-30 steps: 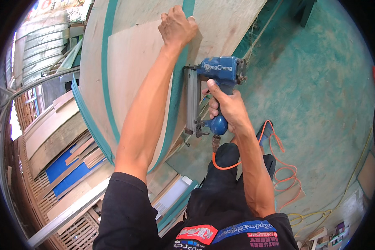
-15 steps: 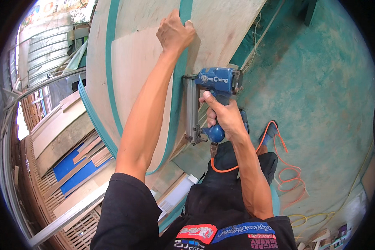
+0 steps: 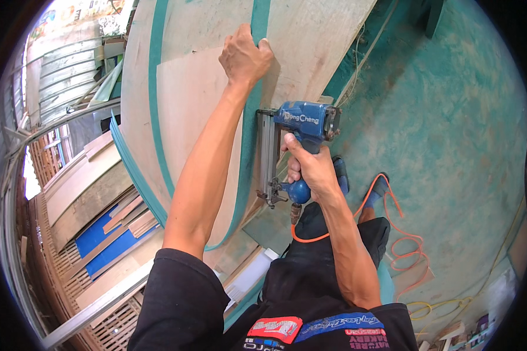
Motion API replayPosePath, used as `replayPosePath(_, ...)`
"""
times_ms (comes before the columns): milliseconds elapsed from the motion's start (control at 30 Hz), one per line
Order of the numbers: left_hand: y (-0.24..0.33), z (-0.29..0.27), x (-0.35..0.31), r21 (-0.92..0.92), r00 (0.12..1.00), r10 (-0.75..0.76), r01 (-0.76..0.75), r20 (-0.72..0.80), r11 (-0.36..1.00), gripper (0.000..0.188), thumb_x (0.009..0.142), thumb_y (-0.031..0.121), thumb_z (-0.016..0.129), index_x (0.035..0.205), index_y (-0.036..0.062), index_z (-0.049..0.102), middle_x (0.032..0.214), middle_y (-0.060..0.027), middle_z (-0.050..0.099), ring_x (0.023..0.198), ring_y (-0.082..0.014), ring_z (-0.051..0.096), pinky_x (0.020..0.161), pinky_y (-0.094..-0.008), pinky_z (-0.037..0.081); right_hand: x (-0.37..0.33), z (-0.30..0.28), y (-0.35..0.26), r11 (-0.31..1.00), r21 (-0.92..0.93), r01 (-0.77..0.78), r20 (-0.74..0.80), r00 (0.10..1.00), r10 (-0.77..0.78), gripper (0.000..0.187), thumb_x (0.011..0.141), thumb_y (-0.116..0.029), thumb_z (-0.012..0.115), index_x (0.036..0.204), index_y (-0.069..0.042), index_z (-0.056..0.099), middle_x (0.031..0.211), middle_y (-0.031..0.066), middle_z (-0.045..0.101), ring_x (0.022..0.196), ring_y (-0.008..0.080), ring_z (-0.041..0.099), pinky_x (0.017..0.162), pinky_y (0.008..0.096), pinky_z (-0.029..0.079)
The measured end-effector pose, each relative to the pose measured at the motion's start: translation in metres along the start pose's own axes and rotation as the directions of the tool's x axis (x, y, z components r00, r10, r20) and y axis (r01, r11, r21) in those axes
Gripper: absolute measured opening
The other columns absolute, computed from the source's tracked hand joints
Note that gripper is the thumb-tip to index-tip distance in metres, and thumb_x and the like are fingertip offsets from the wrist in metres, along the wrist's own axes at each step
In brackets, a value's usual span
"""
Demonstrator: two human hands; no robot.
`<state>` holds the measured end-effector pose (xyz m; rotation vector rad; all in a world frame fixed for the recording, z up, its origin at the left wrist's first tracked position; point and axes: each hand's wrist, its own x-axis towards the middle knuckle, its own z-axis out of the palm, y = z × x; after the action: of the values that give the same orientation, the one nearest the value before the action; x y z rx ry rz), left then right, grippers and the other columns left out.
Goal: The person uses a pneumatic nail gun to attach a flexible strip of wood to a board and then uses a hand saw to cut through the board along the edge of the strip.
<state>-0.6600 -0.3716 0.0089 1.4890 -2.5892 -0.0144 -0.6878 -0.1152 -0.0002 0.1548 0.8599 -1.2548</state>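
My right hand (image 3: 311, 169) is wrapped round the grip of a blue pneumatic nail gun (image 3: 304, 118). The gun's nose touches a teal strip (image 3: 250, 131) that runs along the edge of a large curved plywood panel (image 3: 202, 99). Its long grey magazine (image 3: 267, 153) lies alongside that edge, on the strip's right. Farther up the same strip, my left hand (image 3: 246, 57) is closed over it, thumb on the right side and knuckles on the left; its fingertips are hidden. An orange air hose (image 3: 310, 238) leads from the base of the gun's grip.
A second teal strip (image 3: 153, 99) curves across the panel. At the left, planks (image 3: 88, 187) lie on a slatted wooden base beyond a metal rail (image 3: 93, 310). The hose coils over the teal-stained floor (image 3: 451, 146) on the right. My foot (image 3: 377, 188) stands beside it.
My left hand has shifted slightly nearer along the strip. The nail gun and my right hand have also come a little nearer, with the nose still at the strip.
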Motion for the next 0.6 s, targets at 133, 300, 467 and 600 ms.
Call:
replayPosePath(133,0.001,0.002,-0.003,0.017,1.000,0.011,-0.011,-0.029,1.000,0.028,0.082,0.022,0.062,0.102,0.0021,0.065,0.103,-0.0154,0.072,0.103,-0.0381,0.065,0.086,-0.0559,0.052,0.006,0.000,-0.005,1.000,0.002,0.020,0.030,0.999,-0.020,0.042,0.098,-0.041,0.073,0.101,0.000,0.065,0.061,-0.0025,0.048,0.050,0.0090,0.049,0.049,0.0281,0.045)
replayPosePath(300,0.006,-0.001,-0.001,0.006,0.999,-0.046,0.046,-0.001,0.999,0.030,0.085,0.026,0.062,0.104,0.0032,0.066,0.106,-0.0163,0.072,0.106,-0.0377,0.065,0.087,-0.0561,0.052,0.014,0.002,-0.025,0.999,0.022,0.033,0.028,0.999,-0.033,0.047,0.098,-0.047,0.071,0.102,0.000,0.065,0.062,-0.0019,0.049,0.051,0.0089,0.050,0.049,0.0273,0.046)
replayPosePath(467,0.003,0.003,-0.007,-0.035,0.996,-0.088,0.088,-0.005,0.995,0.035,0.089,0.036,0.062,0.101,0.0037,0.069,0.099,-0.0182,0.073,0.100,-0.0389,0.068,0.084,-0.0558,0.052,0.015,0.008,-0.036,1.000,0.008,0.020,-0.039,0.999,-0.020,0.051,0.099,-0.048,0.071,0.101,0.002,0.065,0.061,-0.0022,0.048,0.050,0.0093,0.049,0.049,0.0281,0.046)
replayPosePath(600,-0.001,-0.012,0.016,0.026,0.968,-0.166,0.164,0.188,0.986,0.052,0.086,0.055,0.065,0.090,0.0033,0.073,0.085,-0.0177,0.075,0.086,-0.0392,0.072,0.081,-0.0531,0.054,0.015,0.004,-0.033,1.000,0.007,-0.004,-0.046,0.999,0.004,0.050,0.099,-0.048,0.070,0.104,0.002,0.065,0.059,-0.0028,0.046,0.049,0.0092,0.047,0.049,0.0287,0.045)
